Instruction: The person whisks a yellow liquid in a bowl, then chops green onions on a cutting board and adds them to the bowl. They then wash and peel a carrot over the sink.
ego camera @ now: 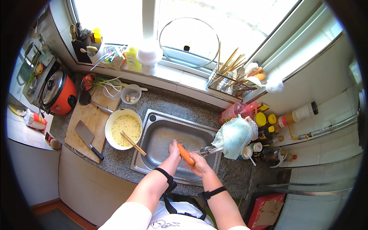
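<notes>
Over the stainless steel sink (169, 126), both my hands are on an orange carrot (185, 153). My left hand (174, 150) holds it near its upper end, and my right hand (198, 165) grips the lower end. The faucet (211, 150) reaches in from the right with its spout close to the carrot, and water seems to run from it. Left of the sink stands a white bowl (110, 138) of pale yellow liquid with green flecks. Wooden chopsticks (134, 143) rest in the bowl, their ends reaching over the sink's rim.
On a wooden cutting board (75, 115) lie a cleaver (85, 133) and a dark ladle (85, 98). Behind them are a red rice cooker (64, 95) and a plastic bowl (135, 89) with garlic cloves. Cloths (234, 136) hang by the faucet, beside several bottles and jars (260, 119).
</notes>
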Demonstrator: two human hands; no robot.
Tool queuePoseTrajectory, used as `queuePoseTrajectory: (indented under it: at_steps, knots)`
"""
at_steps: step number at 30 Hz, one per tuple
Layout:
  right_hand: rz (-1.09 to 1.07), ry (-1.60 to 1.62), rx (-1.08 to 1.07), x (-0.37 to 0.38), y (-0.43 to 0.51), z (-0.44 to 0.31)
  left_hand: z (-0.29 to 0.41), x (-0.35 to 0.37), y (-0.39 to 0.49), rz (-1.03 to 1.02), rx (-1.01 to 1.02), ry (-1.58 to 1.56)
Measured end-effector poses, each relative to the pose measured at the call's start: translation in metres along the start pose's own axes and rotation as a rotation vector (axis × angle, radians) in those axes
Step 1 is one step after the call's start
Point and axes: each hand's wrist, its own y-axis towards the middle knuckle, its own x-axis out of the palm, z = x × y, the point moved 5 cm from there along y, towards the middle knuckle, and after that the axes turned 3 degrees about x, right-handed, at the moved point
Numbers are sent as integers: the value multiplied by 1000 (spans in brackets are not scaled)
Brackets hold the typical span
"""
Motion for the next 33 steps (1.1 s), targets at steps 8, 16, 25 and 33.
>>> queuePoseTrajectory:
  at_steps: [8, 16, 25, 33]
  knots:
    - [17, -1342, -622, 20, -1, -21, -18, 35, -42, -138, 384, 620]
    - [319, -1666, -298, 24, -45, -9, -6, 39, -38, -68, 308, 922]
    - [-155, -345, 156, -16, -54, -1, -13, 36, -39, -358, -333, -190]
    - [-96, 171, 78, -42, 3, 13, 34, 32, -52, -608, -297, -423]
